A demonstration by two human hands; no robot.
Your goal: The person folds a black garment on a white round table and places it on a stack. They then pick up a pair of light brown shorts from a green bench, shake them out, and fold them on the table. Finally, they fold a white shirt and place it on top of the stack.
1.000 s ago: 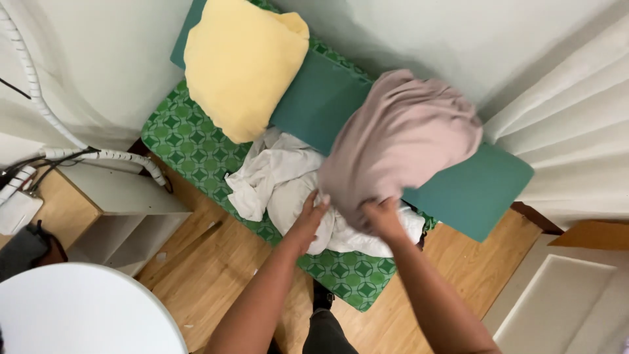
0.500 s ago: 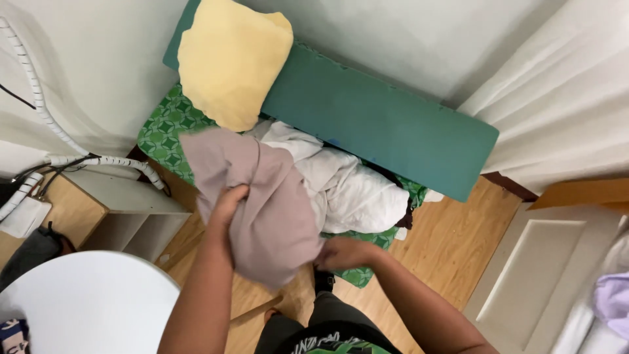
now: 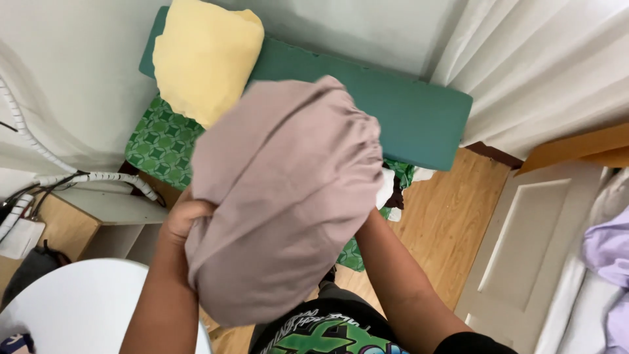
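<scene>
the taupe cloth (image 3: 285,196) has risen higher, left hand (image 3: 183,219) fingers still pinching it, right hand hidden behind.

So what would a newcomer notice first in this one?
A bunched mauve-grey cloth fills the middle of the frame, gripped by the left hand at its left edge; the right hand is hidden behind it. Behind, a yellow cushion leans on a long teal pad against the wall.

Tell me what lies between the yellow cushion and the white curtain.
In the head view, the teal bolster spans that stretch between yellow cushion and white curtain.
</scene>
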